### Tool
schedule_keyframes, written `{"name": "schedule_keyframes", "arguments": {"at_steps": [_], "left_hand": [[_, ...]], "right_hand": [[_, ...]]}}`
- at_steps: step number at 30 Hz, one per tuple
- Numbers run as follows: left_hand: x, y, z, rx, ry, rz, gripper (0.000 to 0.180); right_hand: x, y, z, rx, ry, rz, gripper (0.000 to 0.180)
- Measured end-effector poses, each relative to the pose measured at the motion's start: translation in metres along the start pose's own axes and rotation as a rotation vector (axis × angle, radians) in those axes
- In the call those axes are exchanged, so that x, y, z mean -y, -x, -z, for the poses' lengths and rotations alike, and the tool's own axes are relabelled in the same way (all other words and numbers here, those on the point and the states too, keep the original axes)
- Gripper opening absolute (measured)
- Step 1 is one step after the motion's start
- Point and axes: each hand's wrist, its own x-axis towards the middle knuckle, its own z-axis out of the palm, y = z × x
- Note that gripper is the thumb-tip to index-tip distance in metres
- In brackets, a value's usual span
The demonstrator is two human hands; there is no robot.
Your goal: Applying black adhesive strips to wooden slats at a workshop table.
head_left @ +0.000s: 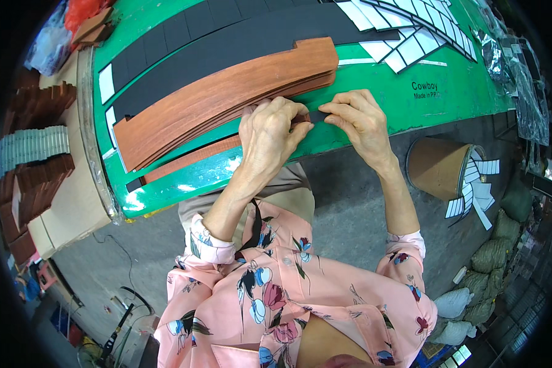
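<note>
A narrow reddish-brown strip (196, 157) lies along the near edge of the green tabletop, with a small black piece (134, 184) at its left end. My left hand (268, 130) is closed around the strip's right part, thumb and forefinger pinching near that end. Close beside it, my right hand (359, 119) pinches a small dark tab (317, 116) at the strip's right end. Whether the tab is stuck to the strip cannot be made out. Just beyond my left hand lies a stack of long brown panels (227, 92), notched at the ends.
Black sheets (239, 52) cover the table's far side. White pieces with black borders (420, 37) are heaped at the far right. A brown round bin (435, 165) with white-and-black scraps stands right of the table. Cardboard (73, 202) and stacked brown pieces (40, 184) are at left.
</note>
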Motion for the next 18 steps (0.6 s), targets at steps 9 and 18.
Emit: {"name": "schedule_keyframes", "arguments": {"at_steps": [9, 18], "left_hand": [[0.0014, -0.0002, 0.0000, 0.008, 0.011, -0.001, 0.019], [0.0028, 0.0006, -0.0009, 0.006, 0.018, -0.004, 0.021]], "right_hand": [[-0.0011, -0.0010, 0.0009, 0.003, -0.027, -0.006, 0.023], [-0.0012, -0.0010, -0.0002, 0.005, -0.030, -0.011, 0.023]]}}
